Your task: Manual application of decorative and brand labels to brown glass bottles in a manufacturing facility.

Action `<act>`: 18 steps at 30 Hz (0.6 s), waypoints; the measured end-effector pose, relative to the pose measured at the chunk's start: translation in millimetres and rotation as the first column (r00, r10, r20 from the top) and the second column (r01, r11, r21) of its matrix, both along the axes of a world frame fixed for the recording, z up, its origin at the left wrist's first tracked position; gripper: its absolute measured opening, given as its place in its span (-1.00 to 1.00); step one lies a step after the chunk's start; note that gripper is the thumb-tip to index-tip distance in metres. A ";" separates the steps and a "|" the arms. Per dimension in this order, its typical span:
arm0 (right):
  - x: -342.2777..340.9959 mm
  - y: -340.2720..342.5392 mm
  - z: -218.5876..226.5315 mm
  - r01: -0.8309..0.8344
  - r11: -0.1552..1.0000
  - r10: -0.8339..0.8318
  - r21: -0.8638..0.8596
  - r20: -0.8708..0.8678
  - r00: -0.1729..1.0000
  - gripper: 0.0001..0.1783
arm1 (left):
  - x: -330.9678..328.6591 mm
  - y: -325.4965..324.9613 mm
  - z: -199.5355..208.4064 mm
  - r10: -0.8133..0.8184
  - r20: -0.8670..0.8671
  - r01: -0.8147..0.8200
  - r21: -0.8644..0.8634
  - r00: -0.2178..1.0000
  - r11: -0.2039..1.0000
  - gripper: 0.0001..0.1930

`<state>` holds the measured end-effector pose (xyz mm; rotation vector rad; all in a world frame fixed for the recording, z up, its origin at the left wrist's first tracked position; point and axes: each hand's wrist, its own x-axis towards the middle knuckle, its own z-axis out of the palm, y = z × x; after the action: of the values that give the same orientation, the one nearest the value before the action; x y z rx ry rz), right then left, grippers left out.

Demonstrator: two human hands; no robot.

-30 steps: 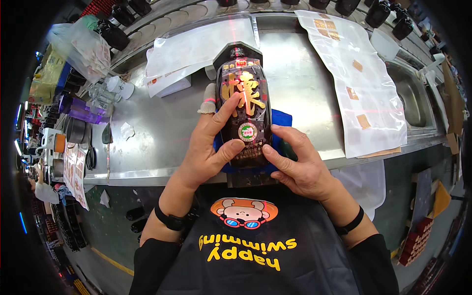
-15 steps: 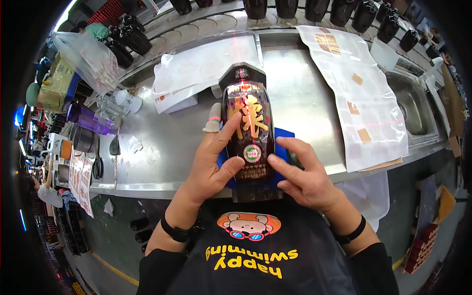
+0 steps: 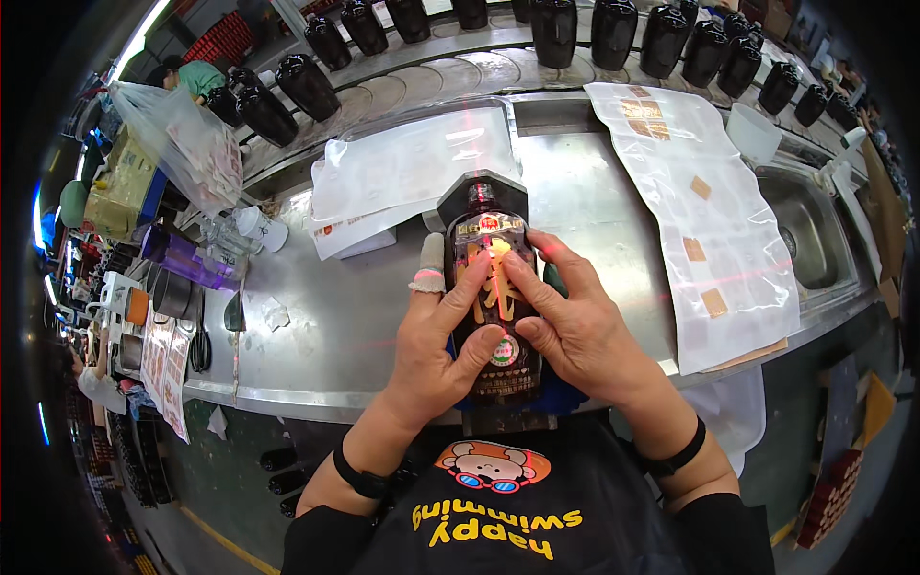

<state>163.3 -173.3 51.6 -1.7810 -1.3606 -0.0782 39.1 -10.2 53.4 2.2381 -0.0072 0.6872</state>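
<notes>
A dark glossy bottle (image 3: pixel 506 380) lies on its back in a dark cradle (image 3: pixel 511 421), its neck pointing away from me. Gold lettering (image 3: pixel 500 305) and a small round green-and-white emblem (image 3: pixel 504 351) mark its front. My left hand (image 3: pixel 431 350) lies along the left side, a finger and the thumb stretched over the gold lettering; another finger wears a pale cover (image 3: pixel 430 263). From the right, my right hand (image 3: pixel 585 335) rests with fingers extended on the bottle's face and edge. Both hands are open, pressing rather than wrapping round. A thin red light line crosses bottle and fingers.
Plastic sheets (image 3: pixel 417 163) lie behind the cradle, and a long strip with several gold labels (image 3: pixel 695 249) stretches along the right, beside a sink (image 3: pixel 815 235). Dark bottles (image 3: pixel 613 34) line the conveyor (image 3: pixel 422 86) at the back. A plastic bag (image 3: pixel 182 144) hangs at left.
My right hand has moved from the bottle's lower right edge up onto its face, fingertips now on the gold lettering. My left hand stays on the left side. The whole view has shifted slightly.
</notes>
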 end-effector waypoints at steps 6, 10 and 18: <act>0.7 -0.6 -1.4 -0.025 1.000 0.025 0.012 -0.013 1.000 -0.39 | -1.2 -1.6 3.7 -0.008 0.019 0.007 0.019 1.000 1.000 -0.40; 3.3 -1.5 2.2 -0.032 0.999 0.032 0.024 -0.025 0.999 -0.41 | -1.0 -1.5 3.9 0.024 0.049 -0.022 -0.034 0.999 0.999 -0.42; 16.4 15.0 7.4 0.034 0.999 -0.034 -0.004 -0.054 0.998 -0.43 | 14.4 11.8 12.6 0.049 -0.066 -0.052 -0.035 0.997 0.998 -0.41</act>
<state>179.7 -158.3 58.9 -1.7962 -1.2931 -0.0462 53.4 1.6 66.0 2.2304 0.0941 0.6362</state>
